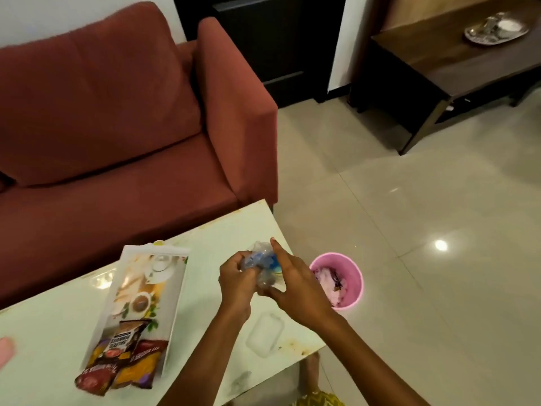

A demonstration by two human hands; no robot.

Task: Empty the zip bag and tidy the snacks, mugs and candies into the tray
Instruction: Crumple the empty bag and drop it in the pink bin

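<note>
A long white printed tray lies on the pale table. Snack packets are piled at its near end. Right of the tray, both my hands meet over the table's right side. My left hand and my right hand together grip a crumpled clear zip bag with blue print. What the bag holds cannot be made out. No mugs or loose candies show.
A pink bin with wrappers inside stands on the floor just past the table's right edge. A red sofa runs behind the table. A dark wooden side table carries a metal tray at the far right.
</note>
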